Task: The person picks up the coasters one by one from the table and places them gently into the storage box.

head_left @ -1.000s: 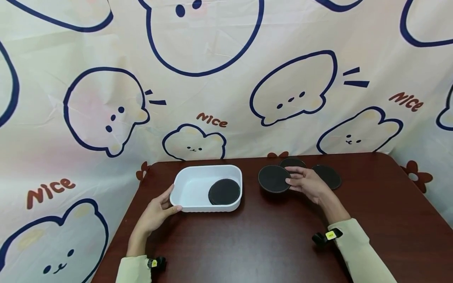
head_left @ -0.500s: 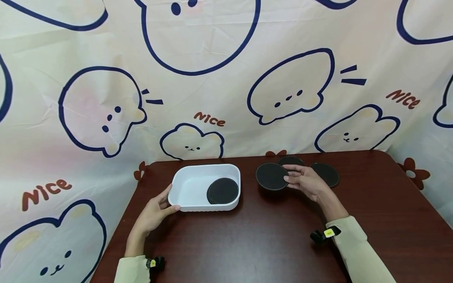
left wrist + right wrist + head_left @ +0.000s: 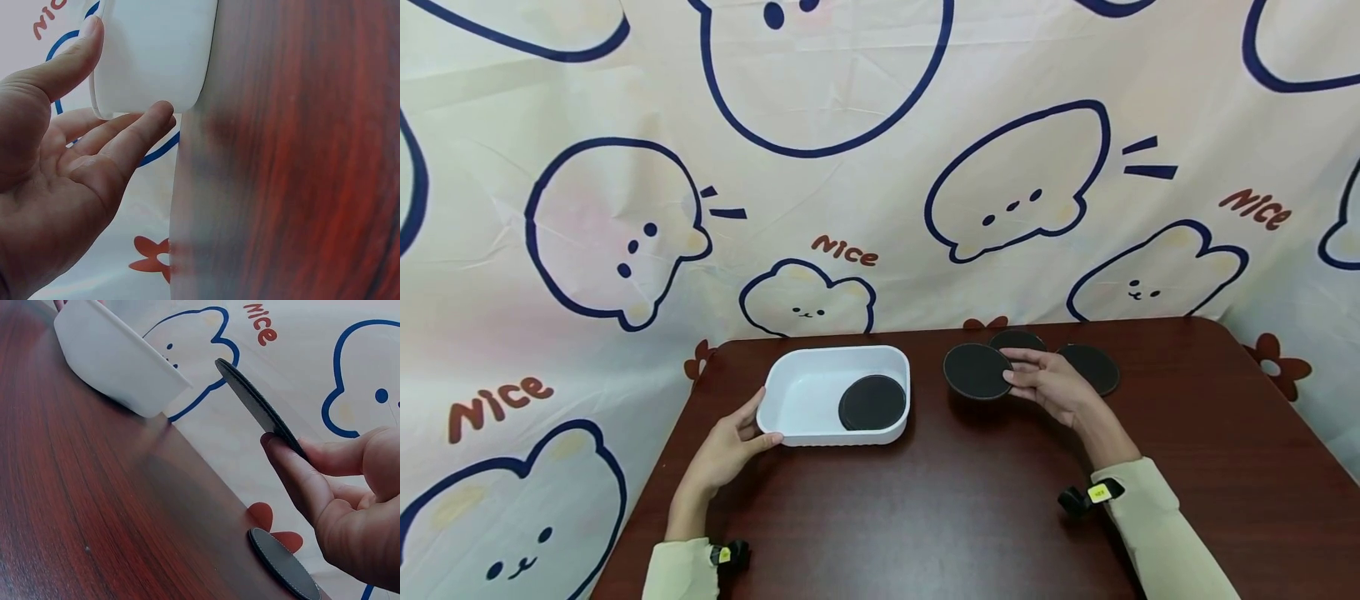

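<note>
In the head view, my left hand [image 3: 726, 450] holds the left end of a white rectangular plastic basin [image 3: 801, 392], thumb at its near corner. The left wrist view shows the thumb and fingers against the basin wall [image 3: 156, 56]. A round black coaster [image 3: 872, 403] lies inside the basin, at its right end. My right hand [image 3: 1052, 385] pinches another black coaster [image 3: 976, 372] by its right edge, raised off the table. Seen edge-on in the right wrist view, the held coaster [image 3: 259, 406] looks layered; whether it is more than one I cannot tell.
Behind the right hand, two more black coasters lie on the dark red-brown table [image 3: 925, 517]: one at the back [image 3: 1018, 340], partly covered, and a right-hand coaster [image 3: 1092, 368]. A cartoon-printed cloth [image 3: 895, 192] hangs behind the table.
</note>
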`<state>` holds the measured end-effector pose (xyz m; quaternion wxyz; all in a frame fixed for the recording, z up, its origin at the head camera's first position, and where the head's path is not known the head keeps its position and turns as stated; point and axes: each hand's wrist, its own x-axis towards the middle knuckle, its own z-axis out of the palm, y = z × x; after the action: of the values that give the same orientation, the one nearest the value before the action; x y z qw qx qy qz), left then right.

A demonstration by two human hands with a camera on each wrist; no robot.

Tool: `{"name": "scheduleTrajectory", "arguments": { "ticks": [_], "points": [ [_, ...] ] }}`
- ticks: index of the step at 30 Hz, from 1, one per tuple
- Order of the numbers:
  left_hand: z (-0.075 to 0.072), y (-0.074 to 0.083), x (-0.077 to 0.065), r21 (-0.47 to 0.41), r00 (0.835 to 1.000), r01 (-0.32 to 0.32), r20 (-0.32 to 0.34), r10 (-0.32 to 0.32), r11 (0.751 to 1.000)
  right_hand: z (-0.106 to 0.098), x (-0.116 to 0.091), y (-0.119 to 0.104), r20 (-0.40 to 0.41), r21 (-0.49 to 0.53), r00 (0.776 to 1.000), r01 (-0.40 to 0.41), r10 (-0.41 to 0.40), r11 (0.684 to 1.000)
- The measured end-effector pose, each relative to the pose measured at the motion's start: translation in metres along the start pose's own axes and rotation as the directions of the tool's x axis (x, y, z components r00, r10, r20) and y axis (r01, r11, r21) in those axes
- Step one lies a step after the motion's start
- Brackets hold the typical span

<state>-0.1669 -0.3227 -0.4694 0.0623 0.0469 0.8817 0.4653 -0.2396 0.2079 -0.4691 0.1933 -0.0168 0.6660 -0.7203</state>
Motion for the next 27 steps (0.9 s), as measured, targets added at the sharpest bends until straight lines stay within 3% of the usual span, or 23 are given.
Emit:
{"name": "scheduleTrajectory", "arguments": {
  "ticks": [27],
  "points": [
    [0.000, 0.001, -0.001, 0.015, 1.000, -0.002, -0.008, 0.002, 1.000, 0.013, 0.001, -0.004, 0.010, 0.048, 1.000, 0.013, -0.014, 0.999]
  ]
}}
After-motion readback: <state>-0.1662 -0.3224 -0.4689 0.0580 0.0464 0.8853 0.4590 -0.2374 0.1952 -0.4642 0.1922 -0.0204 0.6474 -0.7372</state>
